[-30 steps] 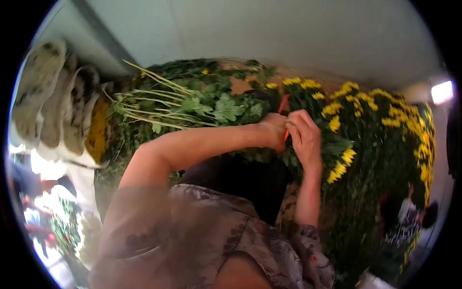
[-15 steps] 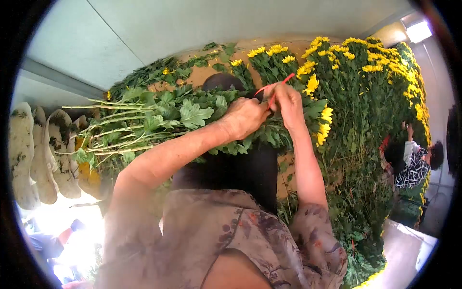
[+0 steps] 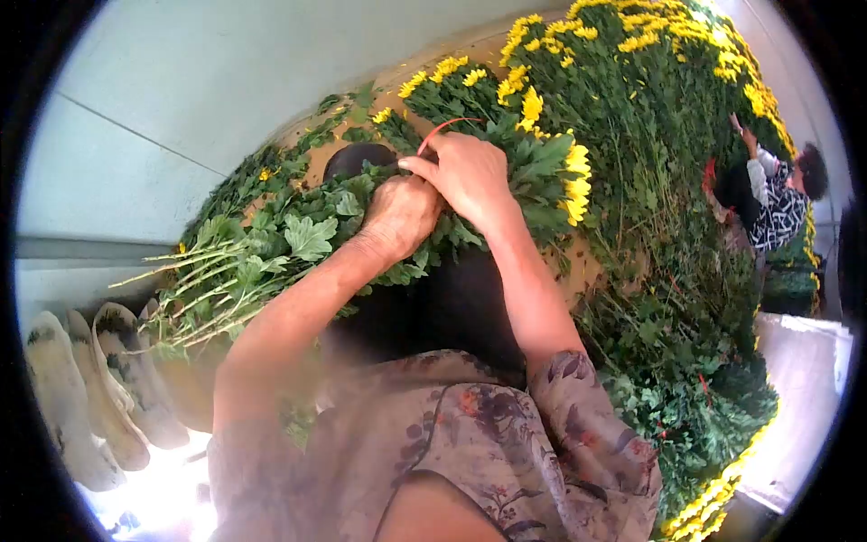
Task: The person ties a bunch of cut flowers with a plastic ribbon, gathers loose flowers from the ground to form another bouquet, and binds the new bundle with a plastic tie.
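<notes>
A leafy bunch of yellow chrysanthemums (image 3: 309, 237) lies across my lap, its cut stems to the left and yellow heads to the right. My left hand (image 3: 402, 215) is closed against the top of the bunch; what its fingers hold is hidden. Just above and right of it, touching it, my right hand (image 3: 470, 178) is closed with thumb and fingers around a thin red tie (image 3: 440, 131). The tie's free end curves up and right over the back of that hand. Where the tie passes around the stems is hidden by my hands.
Piled chrysanthemums (image 3: 623, 135) cover the right side, with yellow heads along the far edge. A person in a patterned top (image 3: 778, 217) sits at the right. Pale, dirt-marked curved pieces (image 3: 68, 397) stand at the lower left. A pale wall (image 3: 226, 72) runs behind.
The view has turned, shifting my hands and the bunch left in the picture. My right hand has come down over my left, and the red tie now curves up above them.
</notes>
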A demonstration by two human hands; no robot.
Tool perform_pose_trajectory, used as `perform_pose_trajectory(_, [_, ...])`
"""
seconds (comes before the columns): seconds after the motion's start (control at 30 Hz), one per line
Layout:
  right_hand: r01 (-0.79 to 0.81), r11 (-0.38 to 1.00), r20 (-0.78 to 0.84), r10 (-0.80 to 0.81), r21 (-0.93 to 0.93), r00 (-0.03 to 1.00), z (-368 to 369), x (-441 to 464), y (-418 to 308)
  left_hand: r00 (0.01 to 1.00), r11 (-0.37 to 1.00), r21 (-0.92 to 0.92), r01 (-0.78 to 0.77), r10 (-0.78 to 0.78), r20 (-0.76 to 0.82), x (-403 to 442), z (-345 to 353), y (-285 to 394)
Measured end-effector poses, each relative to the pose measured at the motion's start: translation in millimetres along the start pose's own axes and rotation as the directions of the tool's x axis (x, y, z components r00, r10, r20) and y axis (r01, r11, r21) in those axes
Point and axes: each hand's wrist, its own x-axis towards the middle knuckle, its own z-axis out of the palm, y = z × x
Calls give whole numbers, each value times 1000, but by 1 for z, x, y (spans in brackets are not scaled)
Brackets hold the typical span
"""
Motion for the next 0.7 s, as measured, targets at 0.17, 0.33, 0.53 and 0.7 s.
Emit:
perform_pose_trajectory(0.17, [129, 986, 44, -135, 107, 990, 7, 9, 6, 992, 994, 63, -85, 90, -84, 5, -6, 1])
perform_pose_trajectory(0.33, [-167, 603, 3, 263, 780, 965, 24, -24, 13, 921, 968, 15, -252, 245, -302, -5, -1, -6])
perform_pose_trajectory(0.53, [-57, 483, 17, 86, 874, 996, 21, -26, 38, 881, 883, -355, -309, 125, -456, -23, -19, -10])
perform_pose_trajectory(0.7, [-118, 258, 156, -135, 959, 978, 8, -21, 44, 929, 803, -590, -86, -150, -339, -9, -31, -10])
